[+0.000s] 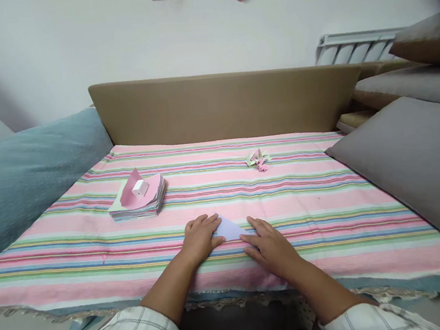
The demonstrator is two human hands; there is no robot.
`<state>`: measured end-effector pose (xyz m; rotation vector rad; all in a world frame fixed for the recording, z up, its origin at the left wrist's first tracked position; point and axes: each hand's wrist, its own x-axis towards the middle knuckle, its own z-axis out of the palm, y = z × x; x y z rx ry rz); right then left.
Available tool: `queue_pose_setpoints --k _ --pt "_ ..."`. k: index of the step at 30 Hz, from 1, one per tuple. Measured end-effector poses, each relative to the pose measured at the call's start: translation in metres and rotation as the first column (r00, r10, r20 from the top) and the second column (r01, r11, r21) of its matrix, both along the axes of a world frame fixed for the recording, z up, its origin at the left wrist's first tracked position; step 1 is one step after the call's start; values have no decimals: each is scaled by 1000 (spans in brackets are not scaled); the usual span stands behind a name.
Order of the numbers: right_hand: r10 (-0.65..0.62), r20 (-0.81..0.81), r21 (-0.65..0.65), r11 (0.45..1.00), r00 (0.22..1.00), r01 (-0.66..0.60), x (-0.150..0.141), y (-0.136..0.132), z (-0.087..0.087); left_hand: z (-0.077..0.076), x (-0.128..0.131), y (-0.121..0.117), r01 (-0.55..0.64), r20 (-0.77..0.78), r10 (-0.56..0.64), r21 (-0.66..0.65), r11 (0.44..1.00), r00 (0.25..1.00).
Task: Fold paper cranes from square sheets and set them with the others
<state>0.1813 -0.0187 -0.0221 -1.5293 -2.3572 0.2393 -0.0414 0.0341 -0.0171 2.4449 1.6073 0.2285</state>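
Note:
A pale lilac sheet of paper [230, 229], folded to a triangle, lies flat on the striped cloth between my two hands. My left hand [202, 239] grips its left end, thumb at the near edge and fingers bent over the far side, hiding that corner. At the right corner, my right hand [271, 245] rests with fingers stretched out and apart, thumb side touching the paper. What lies beneath the right palm is hidden.
A stack of coloured paper [139, 212] stands at the left, topped by a white cube-shaped block [140, 188]. Small folded paper pieces [259, 160] in pink and green lie farther back. Grey cushions [406, 162] flank the right, a blue padded armrest [37, 172] the left.

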Motion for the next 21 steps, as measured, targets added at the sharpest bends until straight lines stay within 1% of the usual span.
queue_pose_setpoints --k 4,7,9,11,12,13,15,16,18,21 --pt "-54 36 -76 995 998 56 14 -3 7 1 0 1 -2 -1 2 -9 1000 1000" --pt "-117 43 -110 986 992 121 24 -2 13 1 0 1 0 0 0 -15 1000 1000" --pt "-183 25 -137 973 983 185 31 -1 17 1 0 1 2 4 -2 -15 1000 1000" --pt "-256 -29 -167 954 966 248 36 2 19 0 -1 1 4 11 -4 -9 1000 1000" --pt "-270 -78 -184 950 960 253 36 4 19 -1 -1 1 5 16 -5 -5 1000 1000" --pt "-258 -139 -198 953 956 229 36 5 19 -2 -1 1 6 22 -6 0 1000 1000" --pt "-206 -271 -218 965 940 148 29 8 16 -2 -1 0 1 37 -1 18 1000 999" --pt "-175 -309 -211 971 935 112 24 10 13 -3 -1 -1 -9 49 7 33 999 999" --pt "-147 -345 -191 978 927 84 11 13 8 -3 -1 -3 -44 82 38 70 997 996" --pt "-157 -340 -141 983 927 115 -5 18 1 -2 0 -6 -112 130 97 112 987 987"
